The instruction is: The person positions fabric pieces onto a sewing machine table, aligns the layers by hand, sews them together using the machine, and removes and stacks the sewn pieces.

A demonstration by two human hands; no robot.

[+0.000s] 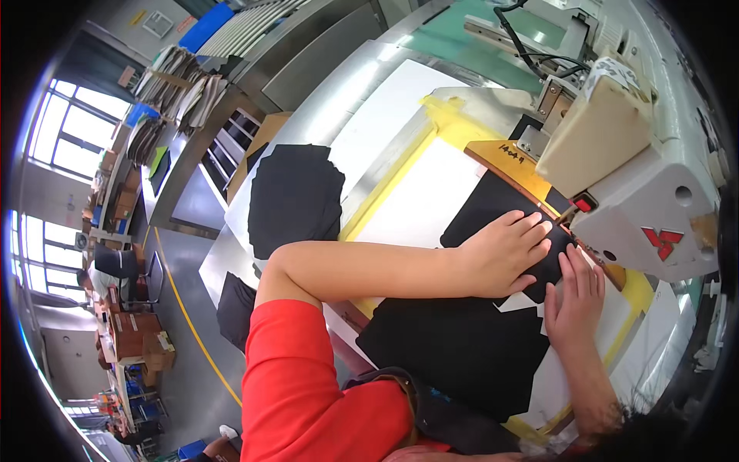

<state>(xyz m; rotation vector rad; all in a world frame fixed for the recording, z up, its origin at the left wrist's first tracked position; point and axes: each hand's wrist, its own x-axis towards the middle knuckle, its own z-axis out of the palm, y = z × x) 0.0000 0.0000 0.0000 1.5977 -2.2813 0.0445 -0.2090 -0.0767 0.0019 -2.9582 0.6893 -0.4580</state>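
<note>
A black flat piece, which looks like fabric [481,209], lies beneath the head of a large white sewing machine [647,223], against an orange-brown guide plate [502,159]. My left hand [504,258] rests on this piece, palm down with its fingers stretched toward the needle area. Just to its right, my right hand [576,296] has its fingers extended at the piece's edge, close to the guide. Nearer to me lies a pile of similar black pieces [454,350], partly under my left forearm. The needle tip is too small to make out.
Left of the work lies another stack of black pieces [295,202], with more black pieces [235,309] below it. Yellow tape [385,189] borders the white work surface. Stacked papers [165,88] fill a shelf at the back left. Another person [98,281] sits far left.
</note>
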